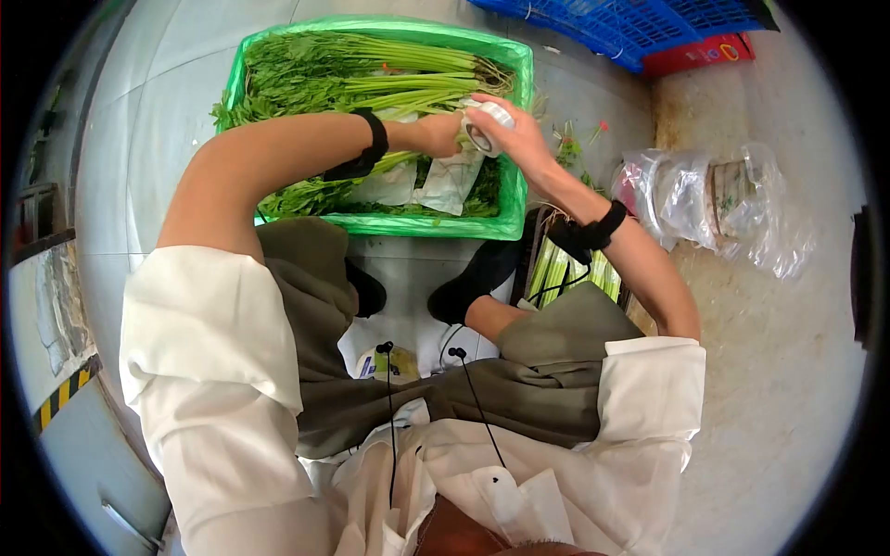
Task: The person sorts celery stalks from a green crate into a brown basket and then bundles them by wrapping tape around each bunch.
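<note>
A green plastic crate (pixel 522 199) holds leafy celery bunches (pixel 371 56), their leaves to the left and root ends to the right. My left hand (pixel 440 135) is closed low over the crate, around stems of a celery bunch (pixel 461 141) that it mostly hides. Right beside it, my right hand (pixel 521 139) grips a white roll of tape (pixel 490 127) close to those stems. White paper sheets (pixel 452 185) lie on the celery below my hands. Black straps circle both of my wrists.
A blue plastic crate (pixel 640 28) stands at the top right above a red box (pixel 700 56). Plastic-wrapped rolls (pixel 709 199) lie on the right. More celery stalks (pixel 554 269) sit in a container beside my right leg. Loose leaves (pixel 567 148) are on the floor.
</note>
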Demonstrator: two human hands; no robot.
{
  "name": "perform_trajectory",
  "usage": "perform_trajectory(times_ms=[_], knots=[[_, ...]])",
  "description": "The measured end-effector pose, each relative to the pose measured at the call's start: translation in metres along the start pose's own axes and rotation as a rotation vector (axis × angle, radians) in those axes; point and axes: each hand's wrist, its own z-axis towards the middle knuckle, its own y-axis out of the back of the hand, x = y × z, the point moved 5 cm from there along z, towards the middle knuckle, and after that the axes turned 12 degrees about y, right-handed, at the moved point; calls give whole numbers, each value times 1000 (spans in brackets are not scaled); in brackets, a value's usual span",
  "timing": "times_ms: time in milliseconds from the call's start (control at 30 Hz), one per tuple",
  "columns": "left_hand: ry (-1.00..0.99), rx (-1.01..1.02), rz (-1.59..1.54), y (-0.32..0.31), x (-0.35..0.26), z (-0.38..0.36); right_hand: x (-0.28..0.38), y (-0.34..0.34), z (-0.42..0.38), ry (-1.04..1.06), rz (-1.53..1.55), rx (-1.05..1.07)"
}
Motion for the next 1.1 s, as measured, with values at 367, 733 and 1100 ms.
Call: perform_trajectory(times_ms=[367, 733, 1100], knots=[[102, 223, 3, -14, 1, -37, -11, 7, 42, -102, 148, 484], [-168, 72, 114, -5, -11, -83, -37, 12, 35, -207, 94, 744], [-73, -43, -223, 54, -22, -85, -73, 6, -14, -71, -200, 345]])
